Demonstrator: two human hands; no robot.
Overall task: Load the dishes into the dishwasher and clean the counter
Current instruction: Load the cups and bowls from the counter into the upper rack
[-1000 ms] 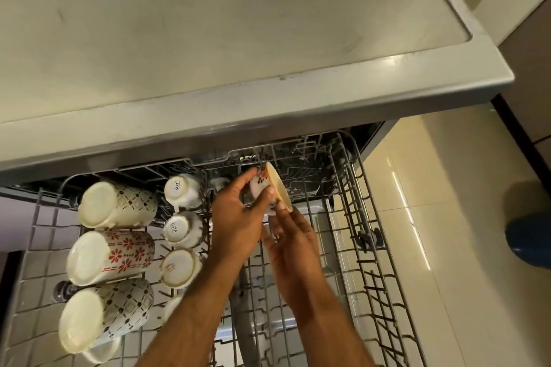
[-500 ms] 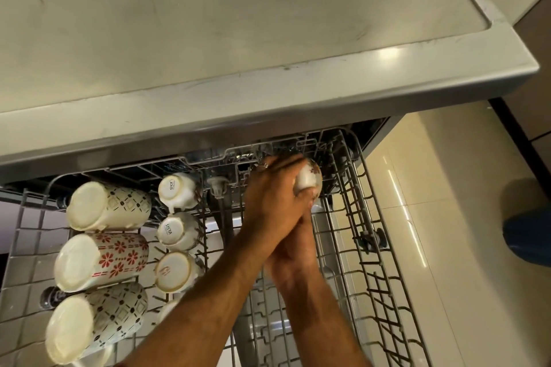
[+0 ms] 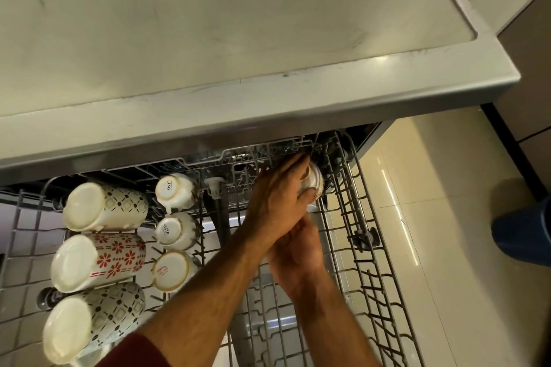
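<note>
Both my hands work at the far right corner of the upper rack (image 3: 343, 188): my left hand (image 3: 280, 199) grips a small cup (image 3: 314, 185), tipping it onto the tines so it drains. My right hand (image 3: 298, 250) lies beneath; its fingers are hidden. The cup is white with dark motifs.

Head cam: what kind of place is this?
Most likely a home kitchen. A pulled-out dishwasher rack sits under a worn countertop, with patterned mugs and small cups loaded upside down, and glossy tiled floor beside it. The left hand grips another cup at the rack's back corner.
</note>
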